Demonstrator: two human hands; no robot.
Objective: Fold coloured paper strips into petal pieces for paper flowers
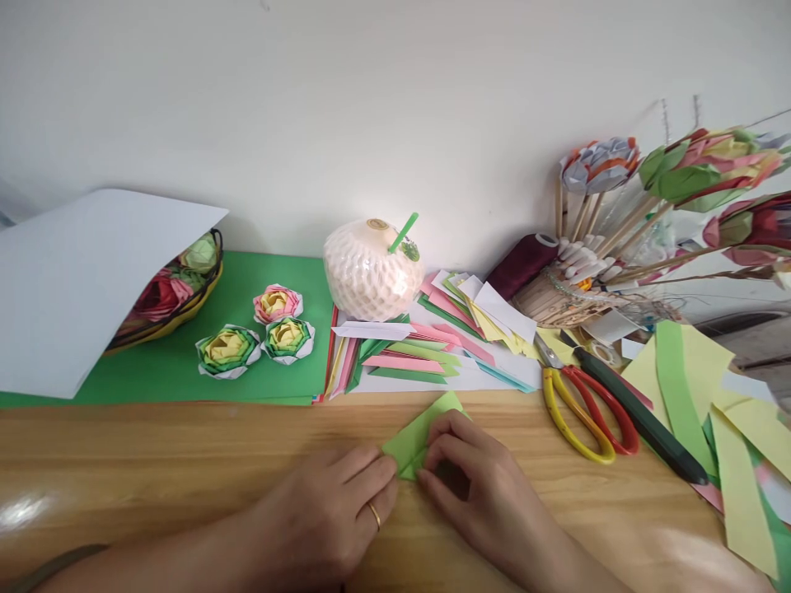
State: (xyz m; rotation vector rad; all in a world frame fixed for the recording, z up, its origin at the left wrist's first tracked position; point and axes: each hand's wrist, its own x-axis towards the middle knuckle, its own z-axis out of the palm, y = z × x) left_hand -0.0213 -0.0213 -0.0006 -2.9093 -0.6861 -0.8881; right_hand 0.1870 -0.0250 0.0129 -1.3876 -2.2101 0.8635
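A small piece of light green paper (413,439), partly folded, lies tilted on the wooden table between my hands. My left hand (337,506), with a ring on one finger, grips the paper's lower left corner; its thumb is hidden. At the lower right edge, my right hand (479,482) pinches the paper between curled fingers and thumb. Just behind the paper is a pile of folded paper strips (408,362) in pink, green, yellow, white and blue. Red and yellow handled scissors (584,412) lie to the right of my right hand.
Three paper flowers (228,350) sit on green sheets (154,383), beside a basket (185,321) partly under a white sheet (92,280). A netted round fruit (374,276) with a green straw stands against the wall. On the right are a dark-handled tool (648,420), paper scraps (741,486) and stemmed paper flowers (599,169).
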